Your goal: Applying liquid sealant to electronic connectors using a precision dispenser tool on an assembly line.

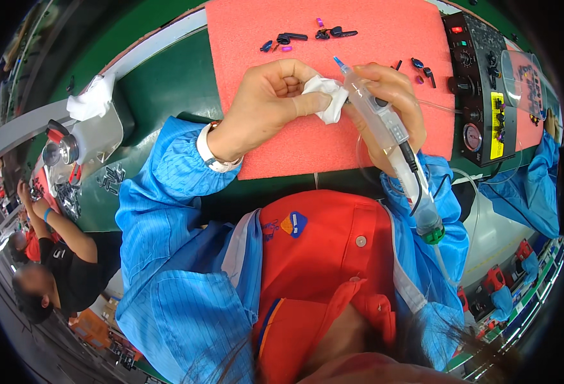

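wearer's two hands (266,96), one syringe (375,114), two white cloths (328,101), one control box (478,80)

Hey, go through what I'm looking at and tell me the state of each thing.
Left hand: pinching tissue
Tissue: crumpled
Right hand: gripping syringe
Syringe: tilted, tip up and left
Mat: flat
Black parts: scattered
Control box: apparently on
Jacket: worn open
Far tissue: crumpled
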A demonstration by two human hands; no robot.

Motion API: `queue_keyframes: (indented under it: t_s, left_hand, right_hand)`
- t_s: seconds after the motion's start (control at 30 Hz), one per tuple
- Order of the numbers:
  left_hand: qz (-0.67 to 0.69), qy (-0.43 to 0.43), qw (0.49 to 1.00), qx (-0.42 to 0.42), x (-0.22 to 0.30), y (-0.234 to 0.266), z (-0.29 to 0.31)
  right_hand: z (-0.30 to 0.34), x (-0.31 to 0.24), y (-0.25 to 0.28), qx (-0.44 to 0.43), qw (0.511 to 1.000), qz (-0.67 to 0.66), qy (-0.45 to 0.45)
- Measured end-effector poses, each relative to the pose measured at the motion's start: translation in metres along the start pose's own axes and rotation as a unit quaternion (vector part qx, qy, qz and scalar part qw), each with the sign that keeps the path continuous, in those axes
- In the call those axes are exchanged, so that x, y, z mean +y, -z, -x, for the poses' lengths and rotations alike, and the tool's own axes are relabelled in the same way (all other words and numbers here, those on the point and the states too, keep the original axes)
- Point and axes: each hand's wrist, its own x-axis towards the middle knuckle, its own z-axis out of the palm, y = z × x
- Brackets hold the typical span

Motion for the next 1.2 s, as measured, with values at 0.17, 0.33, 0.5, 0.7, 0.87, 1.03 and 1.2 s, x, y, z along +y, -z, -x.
queue_keyframes:
  t_s: [0.17, 0.33, 0.5, 0.7, 0.87, 1.03, 1.2]
  left_hand:
    - [-0.007, -0.019, 1.000, 0.012, -0.002, -0.001, 0.000]
    - [-0.010, -0.031, 0.998, 0.046, 0.003, -0.001, 0.003]
    - [0.016, -0.058, 0.991, 0.123, 0.016, 0.016, 0.020]
    - [-0.370, -0.066, 0.927, -0.002, 0.036, 0.024, 0.023]
    - [-0.421, -0.262, 0.867, 0.047, 0.019, -0.001, 0.004]
    - [-0.442, -0.247, 0.862, 0.007, 0.014, 0.002, -0.011]
    - [-0.615, -0.291, 0.683, 0.265, 0.047, 0.082, -0.043]
  right_hand:
    - [0.003, 0.001, 0.001, -0.012, 1.000, 0.007, -0.011]
    - [0.005, 0.000, 0.005, -0.017, 0.999, 0.027, -0.044]
    - [0.003, -0.001, 0.011, -0.013, 0.998, 0.034, -0.056]
    - [0.006, -0.001, 0.005, 0.038, 0.993, -0.048, -0.104]
    - [0.004, -0.003, 0.002, 0.027, 0.992, -0.066, -0.100]
    - [0.002, -0.007, 0.005, -0.010, 0.989, -0.028, -0.142]
    - [-0.002, -0.014, 0.011, 0.079, 0.964, -0.047, -0.248]
